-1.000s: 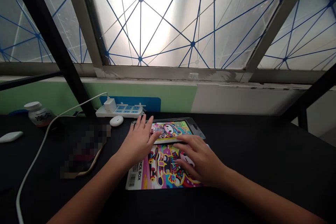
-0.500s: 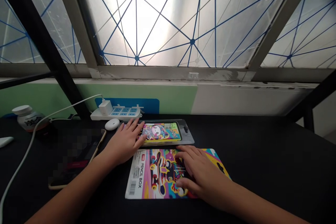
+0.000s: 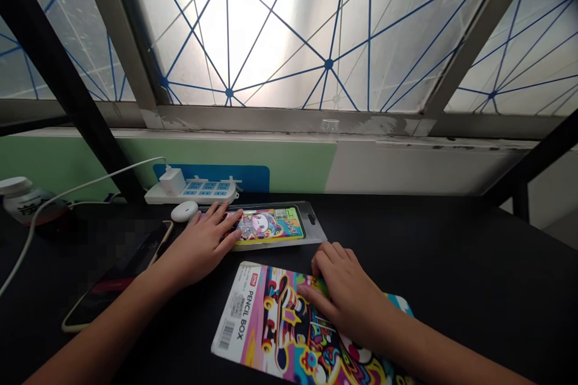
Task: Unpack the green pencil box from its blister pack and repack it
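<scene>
My left hand lies with fingers spread over the left end of a clear plastic package, which holds a bright cartoon-printed pencil box. My right hand has its fingers curled over the far edge of a colourful printed card, the thumb on its face. The card is marked "PENCIL BOX" and has a barcode on its white end. It sits at a slant in front of the package, partly covered by my right hand and forearm.
Left of my left arm lies a phone. Behind it are a white oval case, a power strip with a plugged charger, a white cable and a bottle. A black post rises at left, before the window.
My right hand has closed on the card's far edge and drawn it nearer and to the right, turning it at a slant. My left hand stays on the package.
</scene>
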`<state>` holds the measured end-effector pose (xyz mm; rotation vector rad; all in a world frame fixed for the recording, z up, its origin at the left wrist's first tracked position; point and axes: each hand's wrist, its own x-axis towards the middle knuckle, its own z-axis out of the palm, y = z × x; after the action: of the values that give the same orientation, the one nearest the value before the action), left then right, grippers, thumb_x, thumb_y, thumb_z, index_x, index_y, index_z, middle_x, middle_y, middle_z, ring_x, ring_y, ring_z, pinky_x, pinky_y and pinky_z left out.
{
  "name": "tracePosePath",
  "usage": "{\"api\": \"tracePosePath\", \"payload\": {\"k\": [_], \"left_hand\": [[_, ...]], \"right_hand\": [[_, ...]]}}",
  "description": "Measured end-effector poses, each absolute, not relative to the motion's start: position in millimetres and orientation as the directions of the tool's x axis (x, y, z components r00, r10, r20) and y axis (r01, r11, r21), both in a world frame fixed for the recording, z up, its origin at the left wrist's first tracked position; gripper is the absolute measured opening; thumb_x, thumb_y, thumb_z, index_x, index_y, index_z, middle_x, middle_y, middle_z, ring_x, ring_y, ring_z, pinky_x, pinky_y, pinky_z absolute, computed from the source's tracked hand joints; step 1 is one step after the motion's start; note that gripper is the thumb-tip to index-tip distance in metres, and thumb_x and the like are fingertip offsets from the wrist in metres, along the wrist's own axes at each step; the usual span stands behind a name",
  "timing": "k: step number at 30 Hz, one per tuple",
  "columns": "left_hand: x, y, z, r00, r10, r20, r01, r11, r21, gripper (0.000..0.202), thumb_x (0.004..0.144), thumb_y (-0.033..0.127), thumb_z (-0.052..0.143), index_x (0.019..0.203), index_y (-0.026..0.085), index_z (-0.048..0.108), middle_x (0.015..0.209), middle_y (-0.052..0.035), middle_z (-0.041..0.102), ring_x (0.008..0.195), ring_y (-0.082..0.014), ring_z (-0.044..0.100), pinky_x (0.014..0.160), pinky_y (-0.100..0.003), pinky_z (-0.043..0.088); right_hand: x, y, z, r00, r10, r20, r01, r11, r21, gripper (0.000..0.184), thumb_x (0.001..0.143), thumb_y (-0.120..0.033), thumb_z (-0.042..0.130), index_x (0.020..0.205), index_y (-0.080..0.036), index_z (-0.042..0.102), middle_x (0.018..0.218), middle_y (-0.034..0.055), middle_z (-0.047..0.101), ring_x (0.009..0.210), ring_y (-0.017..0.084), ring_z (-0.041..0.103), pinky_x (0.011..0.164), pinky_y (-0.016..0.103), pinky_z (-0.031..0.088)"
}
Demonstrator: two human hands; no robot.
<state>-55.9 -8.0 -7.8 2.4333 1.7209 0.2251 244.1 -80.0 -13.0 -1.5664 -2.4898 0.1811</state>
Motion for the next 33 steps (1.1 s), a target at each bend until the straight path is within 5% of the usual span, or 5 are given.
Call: {"api": "tracePosePath", "payload": {"k": [5,9,16,24,33], "left_hand": [[-59.9,-9.7,2.0,0.322,0.946,0.022,0.888,-0.31,0.341,0.056,0.101,0.056,0.028,0.147,0.032,0.05,0.162,-0.0067,0.03,0.152,-0.0339,0.017,0.118,-0.061,0.018],[-58.0,-13.7,7.6,0.346,0.938,0.032,0.843,-0.325,0.428,0.053,0.099,0.063,0.034,0.121,0.03,0.069,0.156,-0.0069,0.044,0.149,-0.0361,0.027,0.117,-0.062,0.02],[-48.4,-22.1,6.5,0.35,0.935,0.055,0.871,-0.347,0.348,0.045,0.094,0.064,0.046,0.114,0.028,0.064,0.154,-0.0104,0.046,0.149,-0.0379,0.027,0.115,-0.067,0.018],[-46.0,-24.1,8.5,0.344,0.938,0.032,0.891,-0.337,0.305,0.046,0.096,0.061,0.042,0.123,0.028,0.06,0.156,-0.0094,0.044,0.15,-0.0364,0.023,0.115,-0.066,0.019],[-39.6,-27.7,7.6,0.331,0.944,-0.004,0.897,-0.314,0.311,0.045,0.097,0.058,0.041,0.124,0.026,0.059,0.158,-0.0099,0.04,0.152,-0.0353,0.018,0.116,-0.066,0.016]], "right_hand": [[249.3,-86.5,-1.5,-0.369,0.927,0.064,0.884,0.372,-0.284,0.034,0.097,-0.055,0.045,0.086,-0.023,0.047,0.076,0.0037,0.06,0.069,0.022,0.056,0.062,0.033,0.037],[276.4,-73.4,12.2,-0.296,0.953,0.068,0.899,0.302,-0.317,0.04,0.096,-0.062,0.042,0.08,-0.025,0.046,0.062,-0.0008,0.056,0.057,0.019,0.052,0.056,0.031,0.031],[344.4,-16.8,13.6,-0.29,0.909,-0.3,0.875,0.124,-0.468,0.055,0.091,-0.07,0.043,0.066,-0.023,0.058,0.067,0.0021,0.064,0.059,0.018,0.054,0.053,0.03,0.035],[321.8,-18.3,1.5,-0.234,0.971,-0.042,0.834,0.178,-0.522,0.045,0.093,-0.064,0.045,0.091,-0.023,0.065,0.091,0.0053,0.073,0.08,0.023,0.065,0.067,0.031,0.046],[322.5,-17.6,3.3,-0.178,0.983,-0.049,0.841,0.126,-0.526,0.045,0.087,-0.066,0.054,0.085,-0.023,0.066,0.077,0.0034,0.072,0.067,0.02,0.062,0.057,0.029,0.041]]}}
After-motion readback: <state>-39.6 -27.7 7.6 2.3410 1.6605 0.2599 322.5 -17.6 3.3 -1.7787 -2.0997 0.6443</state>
